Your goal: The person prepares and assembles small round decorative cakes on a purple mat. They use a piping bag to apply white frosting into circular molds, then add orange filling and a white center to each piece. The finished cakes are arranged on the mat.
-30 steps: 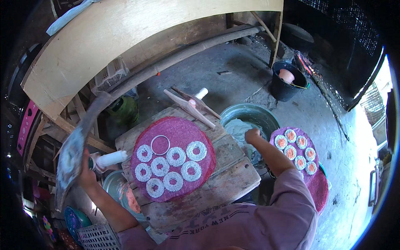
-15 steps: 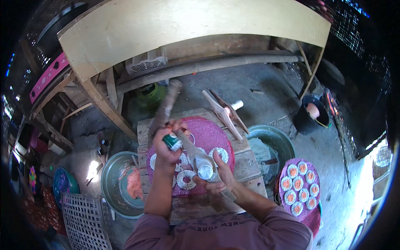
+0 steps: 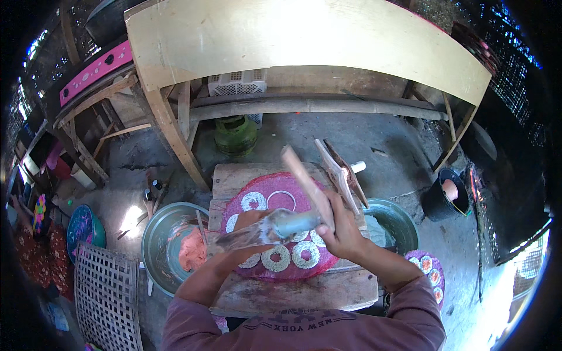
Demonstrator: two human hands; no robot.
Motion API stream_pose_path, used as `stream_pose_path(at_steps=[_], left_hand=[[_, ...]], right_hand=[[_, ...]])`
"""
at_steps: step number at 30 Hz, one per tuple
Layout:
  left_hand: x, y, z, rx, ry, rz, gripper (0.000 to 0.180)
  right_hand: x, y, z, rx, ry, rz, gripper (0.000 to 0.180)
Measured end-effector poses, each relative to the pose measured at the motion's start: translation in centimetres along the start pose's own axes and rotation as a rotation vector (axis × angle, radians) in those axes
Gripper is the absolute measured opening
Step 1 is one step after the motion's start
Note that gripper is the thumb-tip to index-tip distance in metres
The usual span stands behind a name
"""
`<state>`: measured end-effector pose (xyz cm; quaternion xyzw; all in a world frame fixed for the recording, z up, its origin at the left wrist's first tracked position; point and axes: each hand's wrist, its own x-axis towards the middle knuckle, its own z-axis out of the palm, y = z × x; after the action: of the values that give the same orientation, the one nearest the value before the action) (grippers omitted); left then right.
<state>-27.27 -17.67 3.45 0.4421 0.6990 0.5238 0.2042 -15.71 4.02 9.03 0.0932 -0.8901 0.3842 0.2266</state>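
Observation:
Both my hands are on a wooden press with a pale cylinder point(image 3: 297, 223) lying sideways between two wooden handles. My left hand point(image 3: 249, 217) is closed round the blurred left handle point(image 3: 249, 235), which partly covers its fingers. Round the right handle point(image 3: 307, 181), a slanting brown bar, my right hand point(image 3: 346, 231) is wrapped. Beneath them lies a round magenta mat point(image 3: 249, 193) bearing several white stringy dough rings point(image 3: 276, 258) and a thin white hoop point(image 3: 281, 192). My hands and the press hide part of the mat. The mat rests on a low wooden table point(image 3: 293, 297).
A second wooden press point(image 3: 335, 169) stands at the table's far right. Basins flank the table, the left one point(image 3: 153, 269) with orange dough point(image 3: 192, 250), the right one point(image 3: 404, 219) with pale contents. At right are topped rounds point(image 3: 434, 277) and a black bucket point(image 3: 446, 202).
The two press parts, apart and upright before, now meet with the cylinder turned sideways. My right hand has moved right and up. The whole view has shifted, showing more of the left side.

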Motion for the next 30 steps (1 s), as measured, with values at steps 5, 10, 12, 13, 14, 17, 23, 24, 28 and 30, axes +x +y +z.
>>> stream_pose_path(at_steps=[5,10,12,13,14,17,23,24,28,30], left_hand=[[0.7,1.3,0.3,0.346,-0.296,0.065,0.041],[1.4,0.6,1.2,0.182,-0.375,-0.050,0.043],[1.1,0.7,0.7,0.129,-0.322,-0.036,0.044],[1.0,1.0,0.3,0.053,-0.307,-0.002,0.052],[0.8,1.5,-0.2,-0.022,-0.295,0.013,0.062],[1.6,3.5,-2.6,-0.275,-0.204,0.059,0.084],[10.8,5.6,-7.4,-1.289,0.137,0.264,0.076],[12.7,4.7,-8.3,-1.267,0.136,0.266,0.072],[17.7,-2.4,-10.1,-1.586,0.135,0.225,0.057],[18.3,-6.8,-9.5,-1.654,0.187,0.274,0.054]], right_hand=[[-0.2,-0.7,0.3,-0.017,-0.307,0.058,0.073],[0.3,1.0,0.5,0.122,-0.332,0.050,0.080],[0.3,2.3,-0.3,0.432,-0.536,0.228,0.087],[-0.2,2.8,-1.0,0.659,-0.774,0.470,0.091],[-0.6,3.4,-1.5,0.819,-0.991,0.771,0.096],[-3.4,3.9,-0.9,1.391,-0.989,0.741,0.111],[0.8,6.2,-1.8,1.367,-1.027,0.739,0.132],[2.5,6.8,-2.8,1.253,-0.995,0.825,0.134],[8.0,9.3,-3.2,0.963,-0.822,0.942,0.118],[9.6,10.8,-2.4,0.896,-0.832,1.052,0.111]])
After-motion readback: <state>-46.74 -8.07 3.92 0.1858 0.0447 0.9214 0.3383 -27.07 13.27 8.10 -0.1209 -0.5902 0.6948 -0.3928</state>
